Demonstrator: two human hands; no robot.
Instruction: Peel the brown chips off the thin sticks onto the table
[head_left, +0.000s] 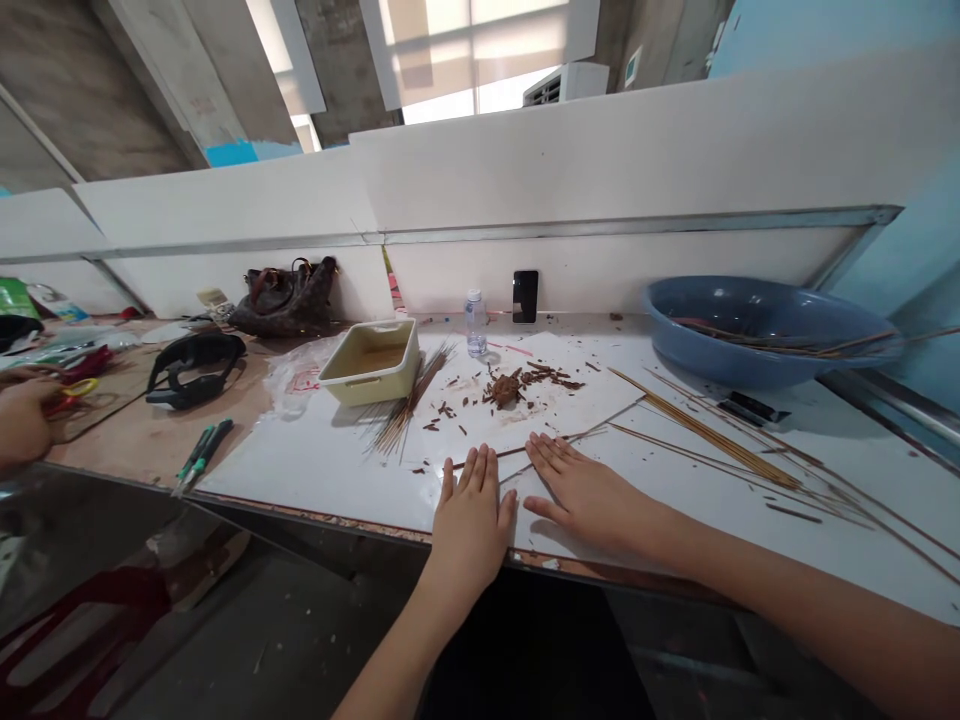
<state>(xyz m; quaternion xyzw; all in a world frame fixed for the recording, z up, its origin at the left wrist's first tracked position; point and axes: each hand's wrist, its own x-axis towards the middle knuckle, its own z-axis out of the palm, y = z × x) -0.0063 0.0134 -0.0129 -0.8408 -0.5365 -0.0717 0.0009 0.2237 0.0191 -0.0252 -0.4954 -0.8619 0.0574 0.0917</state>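
Checking the head view: left hand [471,512] and right hand [583,492] lie palm-down on a white board [330,480], fingers spread and released, grasping nothing. A thin wooden stick [517,452] lies just ahead of the fingertips, with brown wood chips [508,388] beyond it. Loose wooden sticks [712,435] fan out to the right. Risk: a careless palm sweep could scatter the chips, and a bump could send sticks off the table edge [337,517]. Another person's hand [22,420] sits far left beside red-handled scissors [71,395], grip unclear.
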